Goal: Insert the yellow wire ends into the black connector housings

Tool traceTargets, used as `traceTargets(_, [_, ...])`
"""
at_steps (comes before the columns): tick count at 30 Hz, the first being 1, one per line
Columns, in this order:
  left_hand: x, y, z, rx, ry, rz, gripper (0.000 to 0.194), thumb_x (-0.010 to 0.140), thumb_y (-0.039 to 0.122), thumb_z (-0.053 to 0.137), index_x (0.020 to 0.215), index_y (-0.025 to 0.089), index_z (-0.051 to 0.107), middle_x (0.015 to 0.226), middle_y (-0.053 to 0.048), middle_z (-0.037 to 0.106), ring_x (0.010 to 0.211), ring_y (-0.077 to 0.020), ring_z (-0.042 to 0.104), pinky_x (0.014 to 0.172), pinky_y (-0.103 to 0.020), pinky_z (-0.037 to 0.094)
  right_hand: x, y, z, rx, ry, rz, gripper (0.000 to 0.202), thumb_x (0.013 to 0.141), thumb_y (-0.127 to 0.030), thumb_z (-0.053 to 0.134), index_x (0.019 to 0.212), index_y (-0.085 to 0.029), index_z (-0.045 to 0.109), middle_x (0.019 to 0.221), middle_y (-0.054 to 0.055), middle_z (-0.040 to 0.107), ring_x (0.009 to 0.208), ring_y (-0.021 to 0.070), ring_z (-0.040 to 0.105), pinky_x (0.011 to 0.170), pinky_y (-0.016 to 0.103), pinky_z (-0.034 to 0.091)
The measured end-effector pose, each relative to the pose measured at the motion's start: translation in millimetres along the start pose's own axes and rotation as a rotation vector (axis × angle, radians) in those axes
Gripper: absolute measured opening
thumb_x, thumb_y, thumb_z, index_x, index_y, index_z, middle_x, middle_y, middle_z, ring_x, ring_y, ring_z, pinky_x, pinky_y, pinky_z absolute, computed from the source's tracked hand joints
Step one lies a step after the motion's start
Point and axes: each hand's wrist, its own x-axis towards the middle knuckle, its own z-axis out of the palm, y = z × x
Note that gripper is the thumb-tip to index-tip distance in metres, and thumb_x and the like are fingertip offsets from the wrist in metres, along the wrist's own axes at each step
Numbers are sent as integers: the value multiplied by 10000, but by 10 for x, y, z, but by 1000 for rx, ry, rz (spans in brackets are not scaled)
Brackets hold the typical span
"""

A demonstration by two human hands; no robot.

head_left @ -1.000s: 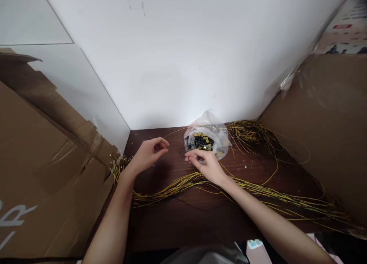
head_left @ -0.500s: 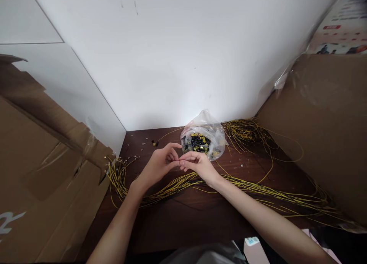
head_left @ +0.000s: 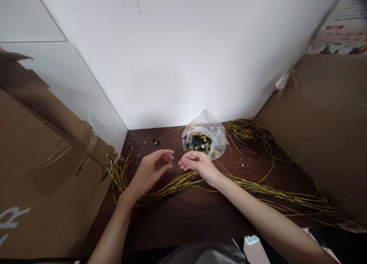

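Note:
My left hand point(head_left: 153, 169) hovers above the dark table with its thumb and fingers apart and nothing between them. To its right, my right hand point(head_left: 198, 165) is closed in a pinch; whatever its fingertips hold is too small to make out. Behind the right hand lies a clear plastic bag point(head_left: 219, 136) of small black and yellow parts point(head_left: 201, 141). A long bundle of yellow and black wires point(head_left: 179, 182) runs across the table below both hands. One black and yellow piece point(head_left: 156, 142) on a thin yellow wire rests behind my left hand.
A coil of yellow wire point(head_left: 245, 130) lies at the back right. Wire ends point(head_left: 119, 170) bunch beside the left cardboard box point(head_left: 57, 161). Another cardboard box point(head_left: 329, 130) bounds the right side, and a white wall point(head_left: 172, 65) stands behind. Tiny white bits point(head_left: 143, 143) are scattered at the back left.
My left hand has let go at the fingertips and drawn away to the left, its fingers opening. My right hand stays pinched in nearly the same place. The view has shifted slightly.

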Motion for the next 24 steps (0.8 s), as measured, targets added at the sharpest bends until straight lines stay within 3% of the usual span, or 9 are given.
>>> traceTargets(2, [-29,-20,-82,91,58,1,274,812,257,530,1075,186,560,966,-51,634,861,-152,600,806,-297,485,2,6,-2,2,8,-1,212,641,-294,727,740,-124,647,737,51,674,640,116,614,619,238,484])
traceTargets(5, [-59,-101,-263,293,238,-33,249,817,246,498,1041,179,585,959,-50,638,846,-160,599,789,-297,479,2,12,-10,1,12,-6,200,650,-294,722,741,-131,648,734,49,674,627,112,609,616,241,481])
traceTargets(8, [-68,-248,-457,588,343,-169,261,790,204,489,1017,150,606,936,-69,639,805,-188,597,778,-329,469,1,14,-15,-8,12,-15,189,661,-288,714,751,-135,650,733,46,674,622,108,605,613,240,478])
traceTargets(12, [-27,-450,-585,875,264,-368,327,794,176,448,1078,102,593,995,-123,630,885,-254,593,815,-376,447,1,10,-12,-21,14,-17,170,670,-271,706,751,-134,646,720,41,671,615,102,599,602,231,467])
traceTargets(15, [26,-556,-563,1036,213,-411,324,813,160,392,1049,83,601,1013,-161,617,956,-290,574,816,-386,442,2,6,-14,-32,11,-18,160,677,-265,699,746,-131,643,712,38,668,608,97,591,597,227,459])
traceTargets(19, [77,-625,-490,1158,139,-517,288,815,161,376,953,92,619,912,-178,619,893,-315,583,722,-383,454,-2,0,-22,-49,11,-19,161,682,-268,693,751,-134,639,708,35,664,603,95,583,589,227,450])
traceTargets(24, [83,-586,-454,1140,177,-481,354,801,142,389,1107,113,564,940,-160,621,923,-319,560,701,-374,442,-11,6,-19,-65,6,-21,166,683,-279,691,750,-136,637,704,34,659,597,94,575,584,228,443])
